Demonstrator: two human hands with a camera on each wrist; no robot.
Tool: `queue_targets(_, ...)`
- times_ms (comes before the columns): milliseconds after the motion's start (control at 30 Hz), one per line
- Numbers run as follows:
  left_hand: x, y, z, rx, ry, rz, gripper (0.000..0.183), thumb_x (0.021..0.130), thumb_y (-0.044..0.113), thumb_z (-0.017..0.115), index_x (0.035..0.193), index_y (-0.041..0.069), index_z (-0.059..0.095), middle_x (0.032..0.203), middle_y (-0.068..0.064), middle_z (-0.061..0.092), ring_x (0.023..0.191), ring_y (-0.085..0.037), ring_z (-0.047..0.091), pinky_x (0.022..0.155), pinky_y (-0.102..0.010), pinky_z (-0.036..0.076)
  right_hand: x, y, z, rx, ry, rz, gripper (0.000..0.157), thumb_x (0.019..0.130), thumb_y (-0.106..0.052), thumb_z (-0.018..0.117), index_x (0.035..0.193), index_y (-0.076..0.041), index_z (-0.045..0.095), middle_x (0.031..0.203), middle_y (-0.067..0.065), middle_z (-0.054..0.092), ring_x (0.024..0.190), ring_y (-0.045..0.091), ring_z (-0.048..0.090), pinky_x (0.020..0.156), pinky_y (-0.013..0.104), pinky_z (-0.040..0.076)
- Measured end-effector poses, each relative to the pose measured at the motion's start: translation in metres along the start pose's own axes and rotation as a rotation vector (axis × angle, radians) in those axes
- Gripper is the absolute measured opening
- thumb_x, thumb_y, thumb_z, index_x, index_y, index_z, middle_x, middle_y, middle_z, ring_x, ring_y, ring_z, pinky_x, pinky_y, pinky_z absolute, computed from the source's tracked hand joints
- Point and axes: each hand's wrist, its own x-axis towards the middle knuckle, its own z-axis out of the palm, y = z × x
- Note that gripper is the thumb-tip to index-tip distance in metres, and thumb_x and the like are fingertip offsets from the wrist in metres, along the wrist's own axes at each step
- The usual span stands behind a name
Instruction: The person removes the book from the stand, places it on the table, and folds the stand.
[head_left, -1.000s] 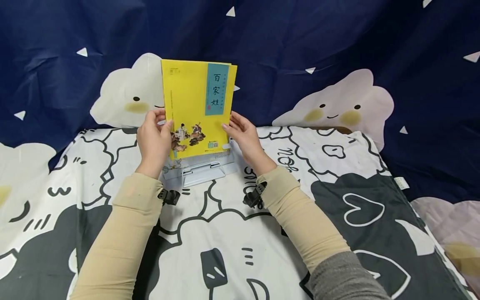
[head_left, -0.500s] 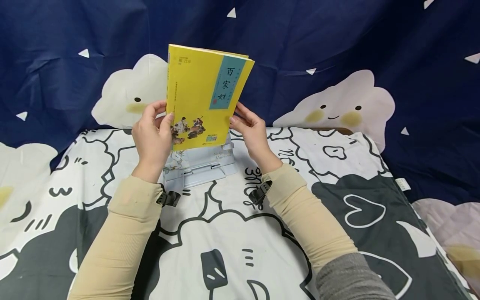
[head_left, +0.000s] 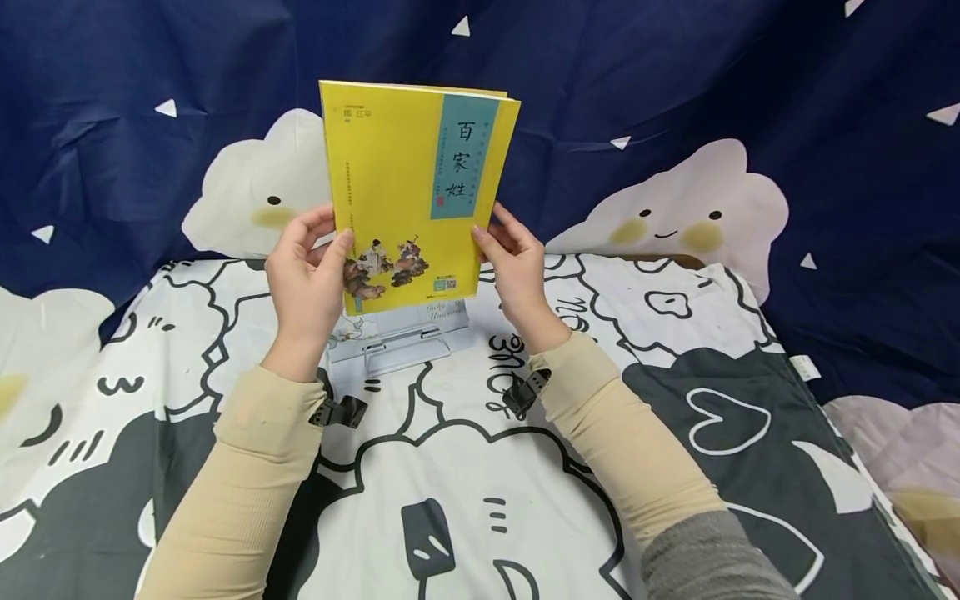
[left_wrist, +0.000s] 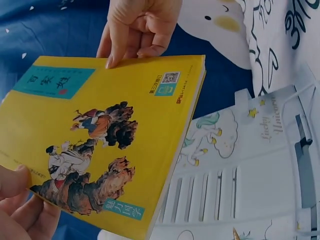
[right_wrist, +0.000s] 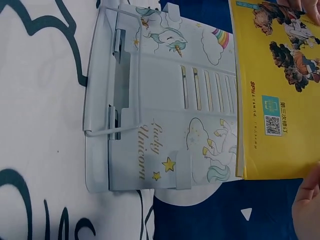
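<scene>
Book (head_left: pixel 401 200) between left grip (head_left: pixel 303 283), right grip (head_left: pixel 521 273)

A navy curtain (head_left: pixel 540 58) printed with smiling clouds (head_left: pixel 678 200) and white triangles (head_left: pixel 461 27) hangs behind a cartoon-print cloth (head_left: pixel 480 467) with a white edge label (head_left: pixel 804 367)

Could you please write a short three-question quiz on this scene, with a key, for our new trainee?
1. What do the left hand and the right hand hold between them?
2. Which creature is printed on the white stand? A) rabbit; B) unicorn; C) elephant.
3. True or false: the right hand is touching the white stand.

Key:
1. A yellow book.
2. B.
3. False; it holds the yellow book by its edge.
</scene>
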Motion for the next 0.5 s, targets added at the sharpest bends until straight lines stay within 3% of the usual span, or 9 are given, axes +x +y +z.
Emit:
queue_targets(100, -0.002, 0.001, 0.002, -0.058, -0.010, -0.024, 0.031, 0.093, 0.002, 0.066, 0.124, -0.001, 0.065, 0.111, -0.012, 0.072, 0.076, 0.006, 0.066, 0.073, -0.014, 0.054, -0.004, -0.005, -0.006, -0.002, -0.005, -0.015, 0.048, 0.094, -0.002, 0.065, 0.141, -0.005, 0.055, 0.092, -0.010, 0.069, 0.075, 0.005, 0.063, 0.066, 0.018, 0.052)
queue_targets(233, -0.006, 0.001, 0.005, -0.139, -0.016, -0.098, 0.031, 0.092, 0.001, 0.067, 0.123, -0.001, 0.066, 0.106, -0.003, 0.072, 0.071, 0.002, 0.066, 0.074, -0.015, 0.055, -0.011, -0.012, -0.016, -0.033, -0.014, -0.031, 0.047, 0.094, -0.002, 0.065, 0.140, -0.005, 0.056, 0.090, -0.010, 0.068, 0.074, 0.005, 0.062, 0.064, 0.018, 0.050)
queue_targets(333, -0.011, 0.000, 0.007, -0.165, -0.024, -0.147, 0.033, 0.092, 0.003, 0.068, 0.125, 0.002, 0.066, 0.108, -0.005, 0.073, 0.074, 0.000, 0.068, 0.077, -0.016, 0.056, -0.018, -0.016, -0.024, -0.056, -0.024, -0.041, 0.047, 0.094, 0.000, 0.064, 0.140, -0.005, 0.056, 0.089, -0.010, 0.068, 0.072, 0.005, 0.058, 0.063, 0.018, 0.046)
queue_targets(400, -0.015, -0.001, 0.009, -0.171, -0.038, -0.156, 0.036, 0.092, 0.004, 0.069, 0.128, 0.004, 0.066, 0.110, -0.007, 0.073, 0.075, 0.000, 0.069, 0.078, -0.016, 0.056, -0.024, -0.017, -0.030, -0.060, -0.031, -0.049, 0.048, 0.094, 0.001, 0.063, 0.141, -0.005, 0.055, 0.089, -0.011, 0.069, 0.070, 0.005, 0.058, 0.062, 0.019, 0.044)
queue_targets(500, -0.021, -0.002, 0.010, -0.195, -0.070, -0.150, 0.042, 0.092, 0.006, 0.069, 0.133, 0.008, 0.062, 0.107, 0.000, 0.074, 0.075, -0.001, 0.069, 0.078, -0.017, 0.056, -0.031, -0.017, -0.038, -0.067, -0.044, -0.069, 0.050, 0.095, 0.002, 0.062, 0.143, -0.007, 0.054, 0.091, -0.011, 0.070, 0.070, 0.005, 0.060, 0.060, 0.017, 0.045)
